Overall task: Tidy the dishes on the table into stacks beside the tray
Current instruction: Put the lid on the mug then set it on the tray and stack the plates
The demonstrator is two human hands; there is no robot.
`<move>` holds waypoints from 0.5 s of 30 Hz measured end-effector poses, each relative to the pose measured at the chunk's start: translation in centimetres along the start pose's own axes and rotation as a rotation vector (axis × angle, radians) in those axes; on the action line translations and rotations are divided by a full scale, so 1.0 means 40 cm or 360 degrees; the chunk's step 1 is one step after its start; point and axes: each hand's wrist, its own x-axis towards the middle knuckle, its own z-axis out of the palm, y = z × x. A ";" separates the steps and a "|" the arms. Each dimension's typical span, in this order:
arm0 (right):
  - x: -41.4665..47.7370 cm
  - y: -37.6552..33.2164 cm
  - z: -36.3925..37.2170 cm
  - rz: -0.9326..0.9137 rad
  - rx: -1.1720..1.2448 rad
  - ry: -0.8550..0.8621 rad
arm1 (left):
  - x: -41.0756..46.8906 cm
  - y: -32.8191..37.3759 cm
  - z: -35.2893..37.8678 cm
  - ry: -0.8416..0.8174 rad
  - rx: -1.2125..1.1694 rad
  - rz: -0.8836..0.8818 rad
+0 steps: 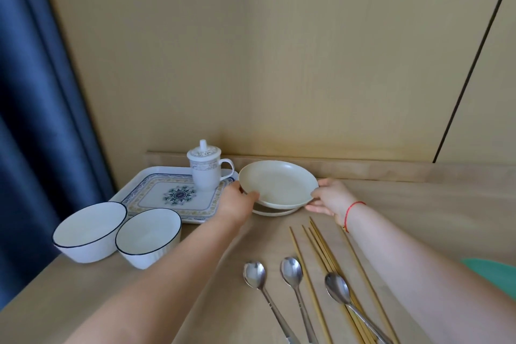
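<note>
A cream plate (279,183) is tilted up just above a second cream plate (275,212) that lies flat on the table right of the patterned tray (156,190). My left hand (237,202) grips the upper plate's left rim and my right hand (331,198) grips its right rim. Two white bowls with dark rims, the left bowl (89,232) and the right bowl (148,236), stand side by side in front of the tray.
A white lidded mug (205,170) stands on the tray's back right corner. Three metal spoons (290,274) and several wooden chopsticks (326,254) lie near the front. A low wooden ledge (391,169) and wall close the back; a blue curtain (42,120) hangs left.
</note>
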 end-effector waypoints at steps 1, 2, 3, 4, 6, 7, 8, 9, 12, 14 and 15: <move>0.007 0.001 0.005 -0.0005 -0.0048 0.0014 | 0.004 -0.004 -0.002 0.0015 0.0077 0.0012; 0.013 0.004 0.008 -0.0010 -0.0100 0.0035 | 0.007 -0.008 -0.003 0.0025 0.0159 0.0026; 0.020 0.007 0.012 -0.0014 -0.0156 0.0062 | 0.011 -0.012 -0.003 0.0029 0.0243 0.0037; 0.025 0.009 0.015 -0.0021 -0.0217 0.0088 | 0.015 -0.016 -0.003 0.0027 0.0327 0.0028; 0.034 0.014 0.023 -0.0047 -0.0333 0.0127 | 0.024 -0.026 -0.002 0.0025 0.0478 -0.0013; 0.038 0.018 0.025 -0.0062 -0.0377 0.0137 | 0.028 -0.030 -0.001 0.0033 0.0545 -0.0031; 0.040 0.020 0.027 -0.0077 -0.0408 0.0142 | 0.030 -0.032 -0.002 0.0034 0.0591 -0.0045; 0.043 0.023 0.029 -0.0094 -0.0426 0.0146 | 0.034 -0.033 -0.001 0.0035 0.0630 -0.0058; 0.052 0.025 0.030 -0.0153 -0.0436 0.0155 | 0.043 -0.035 -0.001 0.0006 0.0718 -0.0109; 0.057 0.025 0.029 -0.0167 -0.0428 0.0159 | 0.050 -0.038 0.002 -0.0017 0.0754 -0.0139; 0.060 0.026 0.029 -0.0168 -0.0425 0.0158 | 0.053 -0.038 0.003 -0.0029 0.0771 -0.0148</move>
